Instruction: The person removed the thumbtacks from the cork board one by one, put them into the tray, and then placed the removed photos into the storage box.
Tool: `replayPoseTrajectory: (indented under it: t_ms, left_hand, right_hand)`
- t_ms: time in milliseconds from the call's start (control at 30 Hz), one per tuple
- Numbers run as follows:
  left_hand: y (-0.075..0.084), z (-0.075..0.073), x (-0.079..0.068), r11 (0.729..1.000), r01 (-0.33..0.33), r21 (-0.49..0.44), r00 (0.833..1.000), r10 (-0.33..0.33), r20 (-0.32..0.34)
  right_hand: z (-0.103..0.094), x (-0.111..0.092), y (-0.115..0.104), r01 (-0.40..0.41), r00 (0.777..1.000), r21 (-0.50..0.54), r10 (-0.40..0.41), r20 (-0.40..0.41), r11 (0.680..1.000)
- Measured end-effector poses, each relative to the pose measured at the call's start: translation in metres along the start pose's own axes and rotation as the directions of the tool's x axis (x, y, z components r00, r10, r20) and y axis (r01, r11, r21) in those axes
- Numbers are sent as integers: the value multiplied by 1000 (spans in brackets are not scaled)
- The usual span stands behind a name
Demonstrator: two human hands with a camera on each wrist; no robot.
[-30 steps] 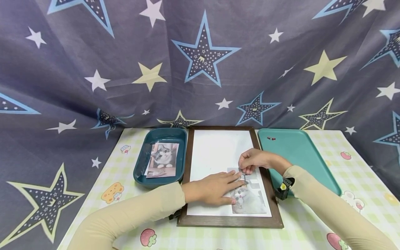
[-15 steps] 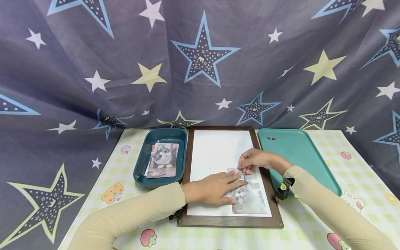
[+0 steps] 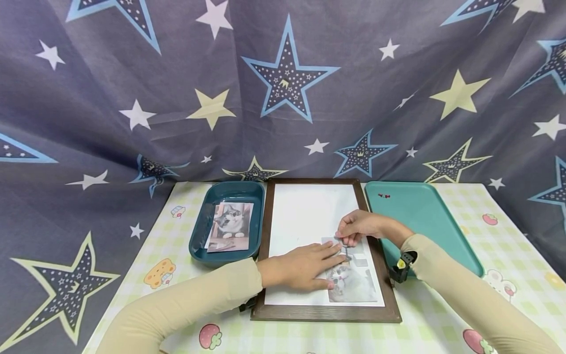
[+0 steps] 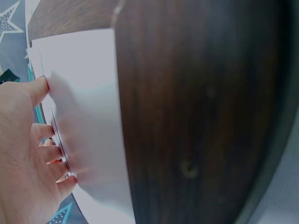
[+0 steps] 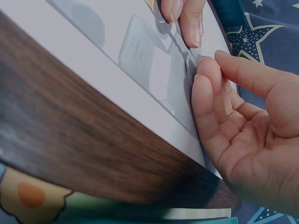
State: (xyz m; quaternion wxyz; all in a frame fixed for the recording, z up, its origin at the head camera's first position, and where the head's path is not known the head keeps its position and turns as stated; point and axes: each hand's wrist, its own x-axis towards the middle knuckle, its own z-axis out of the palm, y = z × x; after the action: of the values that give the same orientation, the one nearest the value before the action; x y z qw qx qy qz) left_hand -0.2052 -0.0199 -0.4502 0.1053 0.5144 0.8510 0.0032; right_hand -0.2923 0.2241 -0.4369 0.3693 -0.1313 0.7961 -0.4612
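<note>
A cat photo (image 3: 351, 285) lies at the lower right of a white board (image 3: 309, 211) in a brown wooden frame. My left hand (image 3: 305, 268) rests flat on the photo's left part, its fingers spread and straight. At the photo's top edge my right hand (image 3: 355, 228) has its thumb and index fingertips pressed together. Whatever sits between these fingertips is hidden, so I cannot tell its kind. In the right wrist view the other right fingers (image 5: 203, 100) curl down against the board, close to the left fingertips (image 5: 190, 35).
On the left stands a dark teal bin (image 3: 199, 248) holding cat photos (image 3: 230, 226). A green tray (image 3: 420, 211) on the right bears small red pieces (image 3: 383, 195) near its far left corner. A checked cloth (image 3: 239, 339) covers the table, with a starry curtain (image 3: 177, 64) behind.
The right thumb and fingertips have shifted very slightly left along the photo's top edge. The left hand, the photo and the board stay where they were.
</note>
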Motion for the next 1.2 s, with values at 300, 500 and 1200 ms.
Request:
replayPoseTrajectory:
  t_ms: [300, 500, 1200]
  left_hand:
    - [0, 3, 0, 1000, 9, -6, 1000, -9, -3]
    - [1, 3, 1, 1000, 12, -7, 1000, -12, -2]
    - [2, 2, 0, 1000, 21, -4, 1000, -21, 1]
  right_hand:
    - [0, 0, 1, -2, 1000, -6, 1, -8, 1000]
    - [-1, -1, 0, 2, 1000, -4, -2, -6, 1000]
    - [-2, -1, 0, -8, 1000, 26, 8, 9, 1000]
